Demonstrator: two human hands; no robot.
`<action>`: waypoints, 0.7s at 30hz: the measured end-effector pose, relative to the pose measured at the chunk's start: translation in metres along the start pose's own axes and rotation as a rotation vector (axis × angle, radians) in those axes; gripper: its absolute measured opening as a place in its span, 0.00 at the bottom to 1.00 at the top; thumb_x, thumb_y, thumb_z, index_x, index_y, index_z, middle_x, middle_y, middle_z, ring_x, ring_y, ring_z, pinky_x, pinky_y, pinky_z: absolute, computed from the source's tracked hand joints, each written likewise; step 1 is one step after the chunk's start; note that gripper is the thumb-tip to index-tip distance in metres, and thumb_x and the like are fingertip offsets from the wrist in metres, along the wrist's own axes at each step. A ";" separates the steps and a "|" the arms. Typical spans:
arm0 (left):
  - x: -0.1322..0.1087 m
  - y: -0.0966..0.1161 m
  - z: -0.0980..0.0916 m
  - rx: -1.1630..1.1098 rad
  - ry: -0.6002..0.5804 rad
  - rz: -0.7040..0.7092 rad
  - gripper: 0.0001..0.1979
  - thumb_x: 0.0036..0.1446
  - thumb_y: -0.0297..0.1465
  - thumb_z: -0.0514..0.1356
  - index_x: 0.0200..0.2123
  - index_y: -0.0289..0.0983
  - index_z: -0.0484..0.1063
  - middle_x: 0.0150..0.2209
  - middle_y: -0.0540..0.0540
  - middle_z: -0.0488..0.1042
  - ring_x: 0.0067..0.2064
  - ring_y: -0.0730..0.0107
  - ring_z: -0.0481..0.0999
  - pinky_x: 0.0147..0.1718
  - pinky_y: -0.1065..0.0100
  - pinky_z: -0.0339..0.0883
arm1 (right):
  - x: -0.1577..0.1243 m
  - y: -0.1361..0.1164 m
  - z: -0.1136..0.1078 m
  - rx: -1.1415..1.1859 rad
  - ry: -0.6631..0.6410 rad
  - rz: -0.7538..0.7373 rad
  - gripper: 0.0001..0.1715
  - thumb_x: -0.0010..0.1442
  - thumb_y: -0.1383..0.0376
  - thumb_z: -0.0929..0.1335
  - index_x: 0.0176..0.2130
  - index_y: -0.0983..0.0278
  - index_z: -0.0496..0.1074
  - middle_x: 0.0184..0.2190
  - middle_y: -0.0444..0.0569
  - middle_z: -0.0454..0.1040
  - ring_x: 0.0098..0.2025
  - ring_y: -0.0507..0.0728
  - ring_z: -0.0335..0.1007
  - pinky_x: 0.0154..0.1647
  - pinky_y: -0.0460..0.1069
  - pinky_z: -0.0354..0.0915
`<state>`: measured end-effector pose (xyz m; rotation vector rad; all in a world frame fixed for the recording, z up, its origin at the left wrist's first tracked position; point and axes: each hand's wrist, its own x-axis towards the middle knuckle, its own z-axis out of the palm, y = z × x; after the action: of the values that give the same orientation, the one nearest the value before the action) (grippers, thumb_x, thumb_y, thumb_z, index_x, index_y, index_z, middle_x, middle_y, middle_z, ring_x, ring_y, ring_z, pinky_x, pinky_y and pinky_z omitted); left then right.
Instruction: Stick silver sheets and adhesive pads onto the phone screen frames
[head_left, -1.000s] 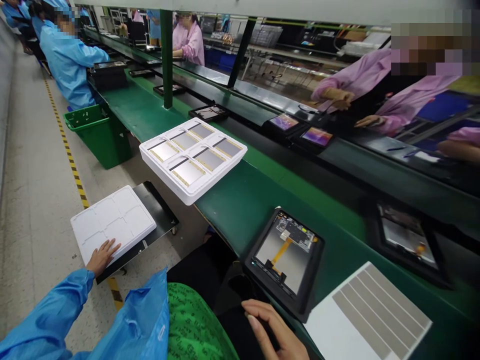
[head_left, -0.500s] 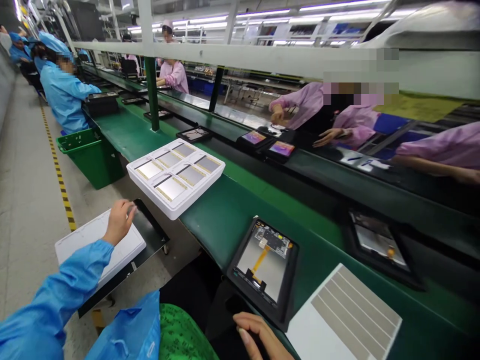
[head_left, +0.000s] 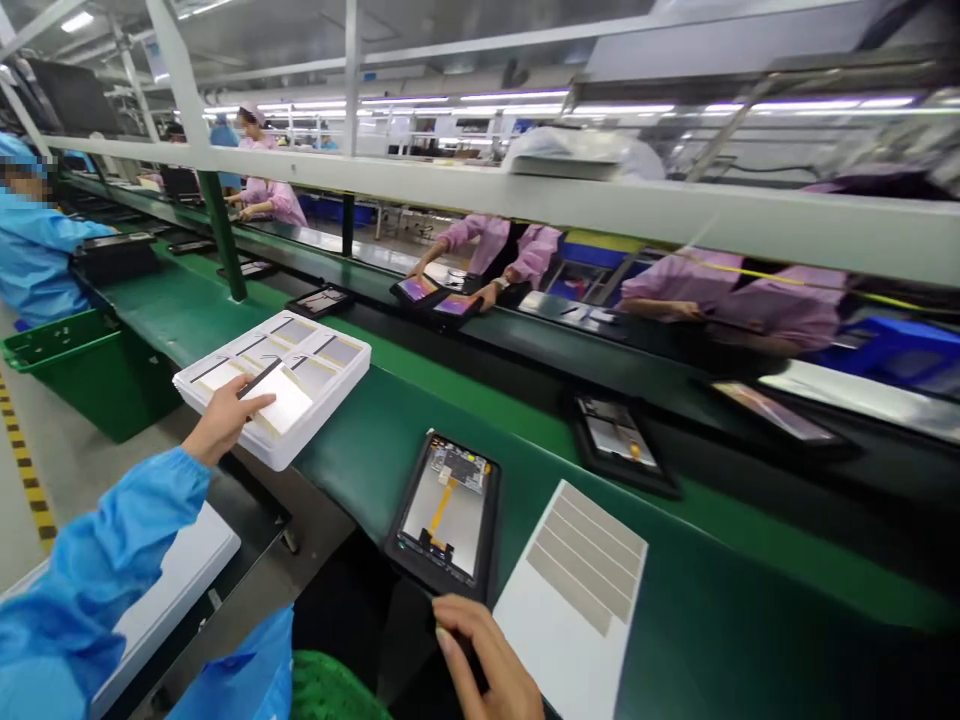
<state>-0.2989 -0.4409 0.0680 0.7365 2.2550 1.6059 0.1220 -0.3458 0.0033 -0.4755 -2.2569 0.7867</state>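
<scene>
Hands well apart; left fingers (head_left: 247, 405) on a silver panel (head_left: 281, 402) in a white foam tray (head_left: 343, 392).
Tray at the green desk's (head_left: 375, 445) edge, easily tipped by a knock; right hand (head_left: 487, 650) near a tablet housing (head_left: 442, 515).

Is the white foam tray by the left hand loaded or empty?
Loaded: silver panels lie in the compartments of the white foam tray, and the left hand reaches over one.

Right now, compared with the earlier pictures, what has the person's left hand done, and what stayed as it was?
The left hand moved off the empty white foam tray and forward onto a silver panel in the filled tray. The right hand stayed by the opened tablet.
</scene>
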 end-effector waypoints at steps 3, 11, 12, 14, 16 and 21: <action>-0.052 0.017 0.041 -0.475 -0.152 -0.174 0.32 0.36 0.39 0.75 0.46 0.32 0.74 0.41 0.41 0.80 0.38 0.59 0.80 0.37 0.62 0.73 | 0.015 -0.015 0.008 -0.127 0.134 -0.093 0.13 0.67 0.69 0.65 0.51 0.61 0.70 0.48 0.55 0.75 0.51 0.59 0.74 0.52 0.52 0.73; -0.149 0.021 0.155 -0.607 -0.543 -0.554 0.18 0.47 0.29 0.69 0.43 0.28 0.76 0.37 0.36 0.82 0.33 0.58 0.82 0.32 0.65 0.74 | 0.017 -0.012 0.006 -0.604 0.033 -0.165 0.12 0.67 0.74 0.62 0.47 0.68 0.72 0.36 0.54 0.74 0.36 0.58 0.69 0.34 0.52 0.70; -0.153 0.021 0.163 -0.626 -0.565 -0.569 0.17 0.49 0.28 0.68 0.43 0.29 0.76 0.38 0.36 0.82 0.34 0.58 0.82 0.33 0.66 0.74 | 0.011 -0.010 0.002 -0.642 0.013 -0.165 0.12 0.68 0.75 0.62 0.46 0.69 0.72 0.35 0.54 0.74 0.35 0.57 0.68 0.33 0.51 0.69; -0.160 0.022 0.175 -0.673 -0.605 -0.597 0.15 0.52 0.28 0.67 0.44 0.29 0.76 0.41 0.35 0.82 0.37 0.58 0.83 0.34 0.67 0.75 | 0.000 -0.008 -0.006 -0.710 -0.024 -0.154 0.13 0.68 0.76 0.60 0.45 0.70 0.72 0.36 0.55 0.74 0.36 0.58 0.68 0.35 0.52 0.69; -0.166 0.026 0.184 -0.705 -0.645 -0.622 0.15 0.54 0.27 0.66 0.45 0.29 0.76 0.42 0.35 0.82 0.39 0.58 0.83 0.37 0.66 0.76 | -0.010 -0.008 -0.014 -0.763 -0.052 -0.124 0.13 0.68 0.76 0.59 0.43 0.69 0.72 0.34 0.54 0.73 0.35 0.58 0.67 0.34 0.52 0.68; -0.177 0.038 0.200 -0.665 -0.785 -0.682 0.14 0.55 0.25 0.64 0.45 0.27 0.76 0.41 0.33 0.82 0.38 0.56 0.83 0.37 0.64 0.77 | -0.026 -0.011 -0.033 -0.831 -0.076 -0.062 0.14 0.68 0.76 0.59 0.44 0.69 0.72 0.33 0.53 0.72 0.34 0.57 0.66 0.34 0.51 0.67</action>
<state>-0.0430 -0.3694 0.0228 0.2715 1.1175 1.2649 0.1621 -0.3542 0.0166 -0.7446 -2.5873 -0.2143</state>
